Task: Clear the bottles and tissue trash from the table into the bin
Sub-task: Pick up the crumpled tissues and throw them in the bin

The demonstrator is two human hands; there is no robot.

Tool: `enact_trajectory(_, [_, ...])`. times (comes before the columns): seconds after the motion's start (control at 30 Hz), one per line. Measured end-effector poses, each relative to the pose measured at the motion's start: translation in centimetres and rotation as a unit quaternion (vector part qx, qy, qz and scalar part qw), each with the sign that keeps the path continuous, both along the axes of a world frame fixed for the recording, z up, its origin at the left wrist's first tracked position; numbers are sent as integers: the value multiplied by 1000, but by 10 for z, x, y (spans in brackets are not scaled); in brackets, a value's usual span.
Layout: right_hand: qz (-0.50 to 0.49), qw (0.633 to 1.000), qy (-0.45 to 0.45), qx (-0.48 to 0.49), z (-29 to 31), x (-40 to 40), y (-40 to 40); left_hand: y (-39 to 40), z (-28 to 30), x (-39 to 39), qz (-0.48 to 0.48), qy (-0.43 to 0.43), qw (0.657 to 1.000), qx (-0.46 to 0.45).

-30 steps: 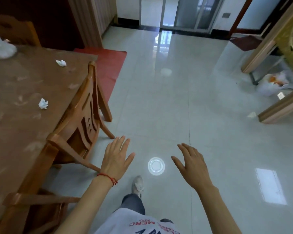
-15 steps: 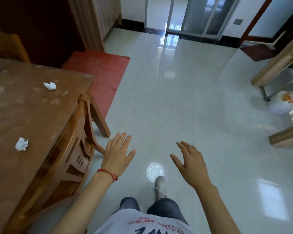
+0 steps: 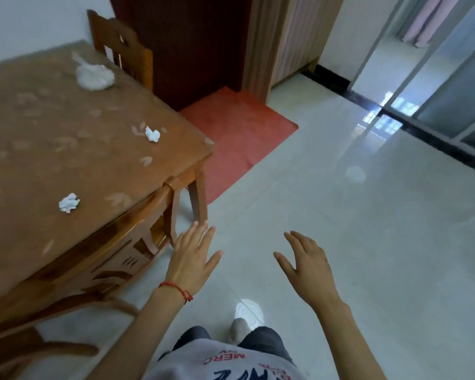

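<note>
A brown wooden table (image 3: 39, 149) fills the left side. On it lie a small crumpled tissue (image 3: 69, 203) near the front edge, a second small tissue (image 3: 152, 134) near the far right corner, and a larger white wad (image 3: 94, 75) at the back. My left hand (image 3: 194, 259) hovers open over the floor, just right of the table's edge, holding nothing. My right hand (image 3: 307, 266) is also open and empty, farther right over the tiles. No bottle and no bin are in view.
A wooden chair (image 3: 104, 259) is pushed in at the table's near side, and another chair (image 3: 121, 45) stands at the far end. A red mat (image 3: 239, 133) lies past the table corner. Glossy tile floor (image 3: 368, 242) stretches right toward glass sliding doors (image 3: 436, 91).
The view has swung left toward the table, so the table corner and its tissues now sit closer and more central. Both hands stay open and empty in front of me.
</note>
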State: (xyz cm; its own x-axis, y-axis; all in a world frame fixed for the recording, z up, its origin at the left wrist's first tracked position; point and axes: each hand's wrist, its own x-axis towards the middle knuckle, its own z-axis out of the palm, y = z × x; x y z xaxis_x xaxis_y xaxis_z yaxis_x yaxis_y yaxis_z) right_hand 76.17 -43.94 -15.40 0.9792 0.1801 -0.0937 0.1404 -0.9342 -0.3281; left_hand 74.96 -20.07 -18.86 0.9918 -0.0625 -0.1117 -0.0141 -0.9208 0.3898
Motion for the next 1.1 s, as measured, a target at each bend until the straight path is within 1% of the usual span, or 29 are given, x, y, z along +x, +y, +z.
enact_trajectory(0.13, [81,997,-9,4,3,48,13,4,3,1,104,-15,994,-35])
enact_trajectory(0.23, [143,990,-7,9,3,75,36,17,9,-4,167,-18,985,-29])
enact_trajectory(0.4, [227,973,-9,31,2,105,88,48,29,-9,245,-55,968,-15])
enact_trajectory(0.53, [271,960,-24,62,6,124,139,81,41,-6,278,-81,957,-8])
enact_trajectory(0.73, [323,942,-27,86,20,148,202,135,43,6,333,-83,939,13])
enact_trajectory(0.9, [328,941,-19,82,20,166,242,172,33,13,358,-83,930,17])
enact_trajectory(1.0, [345,936,-10,63,17,174,259,188,23,17,371,-69,926,12])
enact_trajectory(1.1, [364,929,-6,66,13,187,275,201,15,24,390,-58,919,9])
